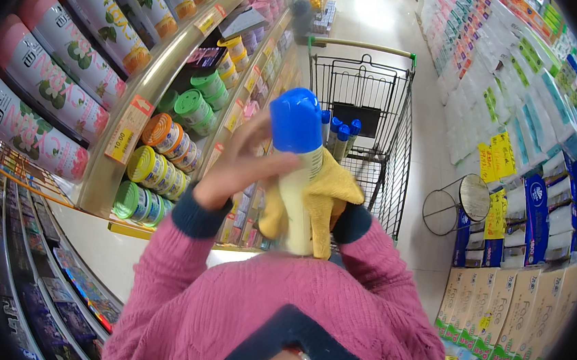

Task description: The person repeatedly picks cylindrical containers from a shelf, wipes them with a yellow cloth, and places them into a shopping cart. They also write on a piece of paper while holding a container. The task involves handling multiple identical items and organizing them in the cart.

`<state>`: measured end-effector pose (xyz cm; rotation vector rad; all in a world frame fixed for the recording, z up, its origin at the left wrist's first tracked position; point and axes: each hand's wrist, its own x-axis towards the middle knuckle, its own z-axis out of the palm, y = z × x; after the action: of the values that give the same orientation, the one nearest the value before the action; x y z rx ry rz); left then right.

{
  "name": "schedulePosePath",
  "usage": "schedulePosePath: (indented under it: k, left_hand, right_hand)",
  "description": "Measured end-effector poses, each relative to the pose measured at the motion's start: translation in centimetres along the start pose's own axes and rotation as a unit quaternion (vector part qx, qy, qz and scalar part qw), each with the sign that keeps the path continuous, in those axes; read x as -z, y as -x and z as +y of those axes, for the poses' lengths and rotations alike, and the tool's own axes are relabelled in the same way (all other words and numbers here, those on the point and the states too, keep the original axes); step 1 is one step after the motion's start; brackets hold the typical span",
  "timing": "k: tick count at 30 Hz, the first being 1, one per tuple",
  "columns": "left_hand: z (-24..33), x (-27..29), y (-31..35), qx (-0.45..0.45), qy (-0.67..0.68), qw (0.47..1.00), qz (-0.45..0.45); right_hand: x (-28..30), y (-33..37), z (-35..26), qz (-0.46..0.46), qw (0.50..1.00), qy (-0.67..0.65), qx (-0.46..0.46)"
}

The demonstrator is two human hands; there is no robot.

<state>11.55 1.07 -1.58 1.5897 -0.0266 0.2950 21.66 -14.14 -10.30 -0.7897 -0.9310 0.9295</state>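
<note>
In front of my chest stands a pale yellow spray can [295, 204] with a large blue cap [296, 120], held nearly upright. My left hand [238, 165] grips it from the left just under the cap, its thumb across the front and slightly blurred. A yellow cloth [328, 192] wraps the can's right side and shows again on its left. At the end of my right sleeve, past the dark cuff [353, 224], the cloth covers my right hand and hides its fingers. The cloth is held up against the can there.
A wire shopping cart [391, 144] stands ahead, with several blue-capped cans [343, 131] inside. Shelves of floral spray cans [49, 87] and colourful round tubs [149, 166] line the left. Packaged tissues [497, 304] fill the right, beside a round wire stand [441, 210] on the floor.
</note>
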Motion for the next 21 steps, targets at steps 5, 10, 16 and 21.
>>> schedulePosePath:
  k: [5,10,16,21]
  left_hand:
    - [-0.3,-1.2,-3.9,-0.047,-0.059,0.995,0.062]
    - [-3.0,-3.4,-6.4,-0.206,-0.119,0.969,0.070]
    - [-9.2,-6.3,-6.4,-0.227,-0.335,0.914,-0.041]
    - [-16.6,-6.0,-10.5,-0.100,-0.189,0.977,0.002]
  right_hand:
    - [2.5,0.4,7.2,0.013,0.998,-0.049,-0.043]
    - [6.3,2.5,10.1,0.017,0.951,-0.301,-0.071]
    - [10.0,5.2,10.1,0.157,0.863,-0.450,-0.167]
    - [15.4,8.1,14.4,0.271,0.820,-0.460,-0.205]
